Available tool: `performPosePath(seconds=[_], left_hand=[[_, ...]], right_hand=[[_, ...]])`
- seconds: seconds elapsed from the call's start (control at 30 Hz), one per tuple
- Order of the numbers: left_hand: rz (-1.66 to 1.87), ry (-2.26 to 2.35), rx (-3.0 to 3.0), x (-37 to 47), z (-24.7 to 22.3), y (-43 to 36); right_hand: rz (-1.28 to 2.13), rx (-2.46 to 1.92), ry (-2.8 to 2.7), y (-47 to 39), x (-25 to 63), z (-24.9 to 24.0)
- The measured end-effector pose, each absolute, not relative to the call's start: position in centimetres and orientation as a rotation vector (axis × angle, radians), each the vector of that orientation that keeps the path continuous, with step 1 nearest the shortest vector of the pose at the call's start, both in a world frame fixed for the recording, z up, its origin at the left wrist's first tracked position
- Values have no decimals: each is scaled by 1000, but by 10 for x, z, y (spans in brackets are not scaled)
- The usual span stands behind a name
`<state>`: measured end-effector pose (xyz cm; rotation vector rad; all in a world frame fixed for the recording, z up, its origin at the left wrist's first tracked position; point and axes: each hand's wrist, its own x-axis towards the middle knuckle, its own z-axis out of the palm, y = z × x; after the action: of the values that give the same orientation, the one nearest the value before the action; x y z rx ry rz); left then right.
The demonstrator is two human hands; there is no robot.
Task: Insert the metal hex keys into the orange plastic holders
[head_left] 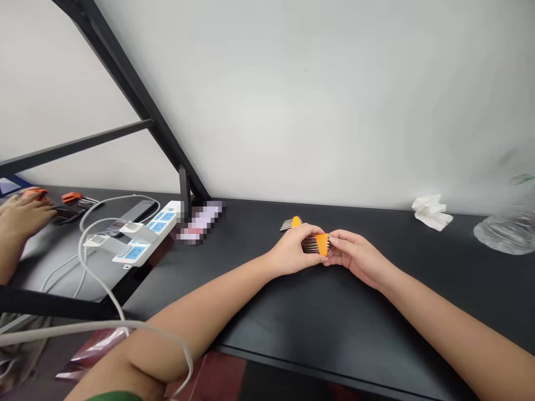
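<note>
My left hand [292, 250] is closed around a hex key set [321, 244], its thin metal keys lying side by side through an orange holder. The thumb and fingers of my right hand [353, 253] pinch at the right end of this set, where short key ends stick out of the holder. Just behind my left hand, a second orange holder with metal keys [296, 221] rests on the black table [326, 323], partly hidden by the hand. My fingers cover part of the held set.
A crumpled tissue [432, 211] and a clear plastic item [507, 231] lie to the right. Leftward are a white power strip [156, 231] with plugs, loose cables [81, 248], a phone [134, 214] and a black frame [142, 103]. Another person's hands [25, 214] work beside an orange-held key set [73, 197].
</note>
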<state>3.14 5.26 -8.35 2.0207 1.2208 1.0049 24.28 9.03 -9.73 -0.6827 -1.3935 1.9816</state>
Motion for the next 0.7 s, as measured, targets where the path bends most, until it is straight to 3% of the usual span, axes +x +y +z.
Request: performPosePath(seconds=[0.23, 0.7], left_hand=[[962, 1013, 2117, 27, -81, 51], [990, 949, 2476, 18, -75, 47]], right_hand=[[2189, -556, -1479, 101, 256, -96], [2013, -604, -1539, 94, 250, -104]])
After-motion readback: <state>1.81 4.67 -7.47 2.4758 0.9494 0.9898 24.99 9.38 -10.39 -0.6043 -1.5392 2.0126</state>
